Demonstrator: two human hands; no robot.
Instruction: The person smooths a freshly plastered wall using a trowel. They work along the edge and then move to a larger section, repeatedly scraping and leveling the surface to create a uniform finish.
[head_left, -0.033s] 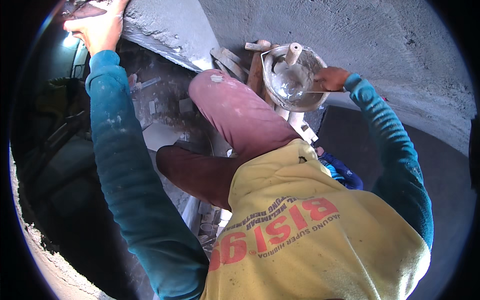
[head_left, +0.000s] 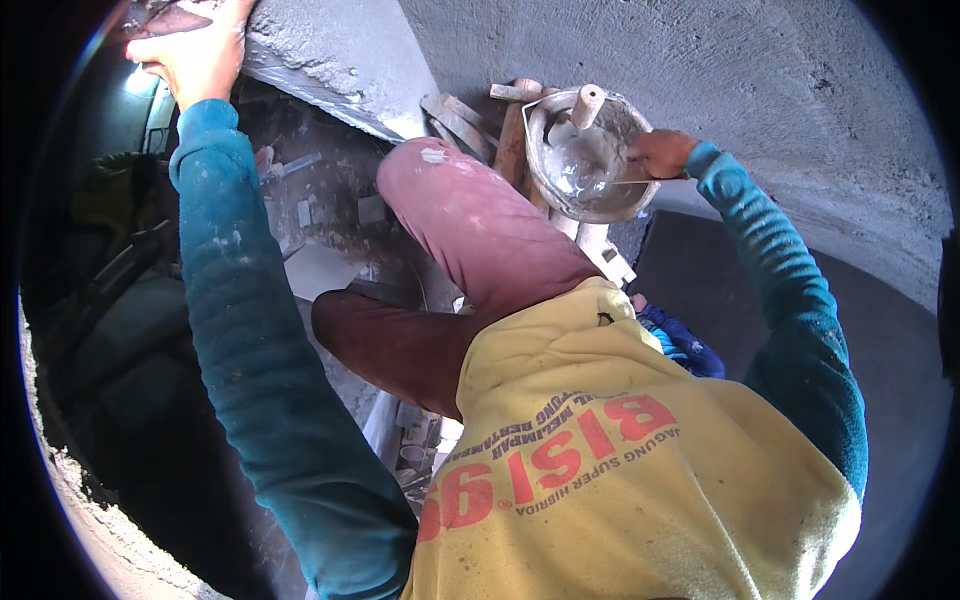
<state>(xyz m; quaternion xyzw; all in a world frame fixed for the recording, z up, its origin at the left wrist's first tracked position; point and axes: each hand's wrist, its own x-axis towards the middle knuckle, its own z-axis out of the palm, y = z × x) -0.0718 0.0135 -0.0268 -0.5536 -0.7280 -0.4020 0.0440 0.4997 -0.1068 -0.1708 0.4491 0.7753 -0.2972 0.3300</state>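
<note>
At the upper right stands a round bucket (head_left: 540,170) holding wet grey mortar (head_left: 580,165). A pale cylindrical handle (head_left: 588,105) sticks up at its far rim; what it belongs to is unclear. My right hand (head_left: 663,155) is at the bucket's right rim, fingers curled around a thin, straight-edged tool (head_left: 630,182) seen edge-on over the mortar. Up at the far left, my left hand (head_left: 205,60) is raised beside a rough concrete edge (head_left: 300,55). Its fingers are bent and overexposed, against something brownish that is cut off by the picture's rim.
A grey plastered wall (head_left: 700,60) rises behind the bucket. Wooden pieces (head_left: 512,140) stand beside and under it. My bent knee (head_left: 430,165) is close to the concrete edge. Far below lies a cluttered floor (head_left: 320,270); a person in blue (head_left: 685,340) shows beyond my waist.
</note>
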